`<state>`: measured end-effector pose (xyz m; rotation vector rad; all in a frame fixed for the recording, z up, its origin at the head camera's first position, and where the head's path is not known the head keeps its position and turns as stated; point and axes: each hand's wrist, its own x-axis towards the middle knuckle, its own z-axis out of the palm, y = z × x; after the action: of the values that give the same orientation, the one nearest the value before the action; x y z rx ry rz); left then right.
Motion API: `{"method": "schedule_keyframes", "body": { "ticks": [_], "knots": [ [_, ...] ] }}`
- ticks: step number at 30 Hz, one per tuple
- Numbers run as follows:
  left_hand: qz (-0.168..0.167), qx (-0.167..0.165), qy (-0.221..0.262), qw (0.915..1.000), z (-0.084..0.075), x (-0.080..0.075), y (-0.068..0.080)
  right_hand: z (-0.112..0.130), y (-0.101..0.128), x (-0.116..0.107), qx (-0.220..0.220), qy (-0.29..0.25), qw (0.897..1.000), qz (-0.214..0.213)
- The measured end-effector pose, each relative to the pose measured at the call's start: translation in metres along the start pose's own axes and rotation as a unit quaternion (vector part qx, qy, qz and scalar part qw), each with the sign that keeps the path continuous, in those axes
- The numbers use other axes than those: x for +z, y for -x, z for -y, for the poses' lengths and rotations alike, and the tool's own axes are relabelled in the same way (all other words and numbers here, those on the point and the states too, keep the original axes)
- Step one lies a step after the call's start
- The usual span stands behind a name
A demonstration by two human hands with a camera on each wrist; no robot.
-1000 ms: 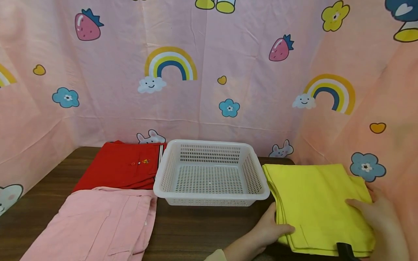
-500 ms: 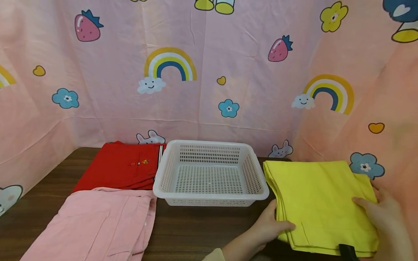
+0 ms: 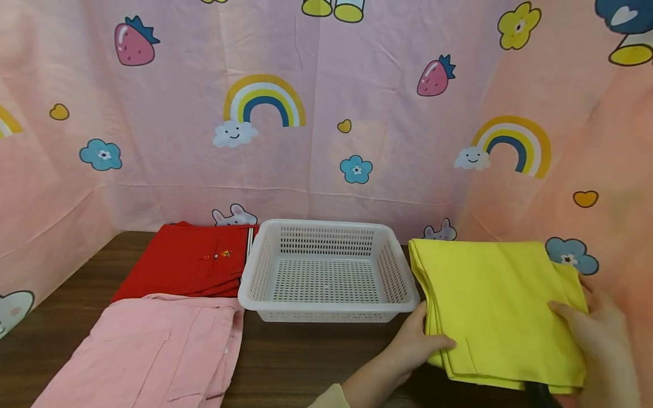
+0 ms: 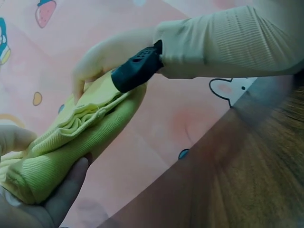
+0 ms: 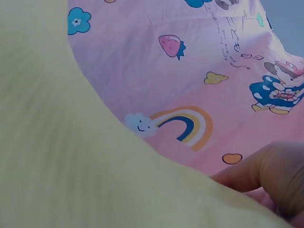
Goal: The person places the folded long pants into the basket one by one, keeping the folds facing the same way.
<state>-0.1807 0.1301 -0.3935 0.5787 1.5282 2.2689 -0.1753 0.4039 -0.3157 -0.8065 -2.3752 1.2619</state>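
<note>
Head view: a folded yellow garment sits at the right end of the table, just to the right of the basket. It is plain, bright yellow, folded into a thick rectangle with several layers stacked along its left edge. The left hand grips that left edge near the front corner, thumb on top and fingers tucked beneath. The right hand holds the right edge the same way, fingers curled over the top of the fabric. In the left wrist view the garment shows a fine ribbed knit, its folded layers resting in the left palm, while the right hand pinches the far end.

The basket is white plastic with perforated walls and floor, and nothing lies in it. To its left a red folded garment bears a small embroidered mark too small to read. In front of that lies a pink garment. A pink backdrop printed with rainbows, strawberries and flowers hangs behind; some script on it in the right wrist view is not legible.
</note>
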Motion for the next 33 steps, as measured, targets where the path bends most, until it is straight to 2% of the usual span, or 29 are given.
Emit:
{"method": "schedule_keyframes", "body": {
  "ticks": [7, 15, 23, 33],
  "knots": [
    [-0.028, -0.005, -0.015, 0.9995, -0.006, -0.007, -0.003, 0.005, 0.002, 0.007, -0.001, -0.011, 1.0, 0.002],
    [-0.024, 0.003, -0.024, 0.9994, -0.022, -0.021, -0.005, 0.018, 0.015, 0.015, -0.027, -0.031, 0.999, 0.022],
    [-0.028, 0.005, -0.037, 0.9989, -0.037, -0.04, -0.005, 0.029, 0.026, 0.032, -0.017, -0.067, 0.997, 0.032],
    [-0.031, 0.003, -0.042, 0.9986, -0.05, -0.057, -0.004, 0.038, 0.034, 0.047, -0.021, -0.091, 0.996, 0.013]
  ]
}}
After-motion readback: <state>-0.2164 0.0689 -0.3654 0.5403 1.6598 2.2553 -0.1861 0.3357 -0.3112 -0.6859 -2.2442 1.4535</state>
